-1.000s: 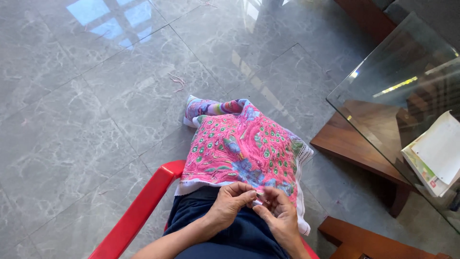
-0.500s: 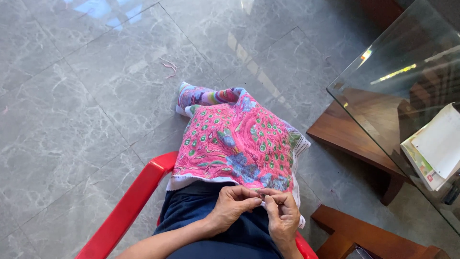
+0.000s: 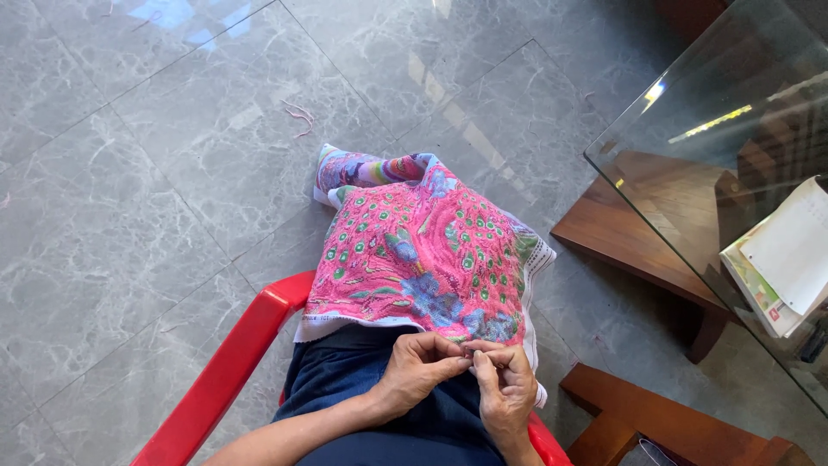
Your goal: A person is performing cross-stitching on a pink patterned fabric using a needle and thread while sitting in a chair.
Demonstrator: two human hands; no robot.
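A pink embroidered cloth (image 3: 427, 255) with green, blue and white patterns lies draped over my lap and knees. Both hands meet at its near edge. My left hand (image 3: 420, 369) pinches something small between thumb and fingers, too small to identify. My right hand (image 3: 503, 388) has its fingertips pressed against the left hand's at the same spot on the cloth's hem. I sit on a red plastic chair (image 3: 226, 371), and dark blue clothing (image 3: 345, 380) covers my legs.
Grey marble floor tiles (image 3: 155, 173) surround the chair, with a few loose thread scraps (image 3: 299, 115) on them. A glass-topped wooden table (image 3: 690, 164) stands at the right, bearing papers and a booklet (image 3: 780, 259). Another wooden piece (image 3: 655, 423) sits at bottom right.
The view has shifted slightly, so the cloth and hands sit a little higher and more central. Both hands stay together at the cloth's near edge with small finger movements.
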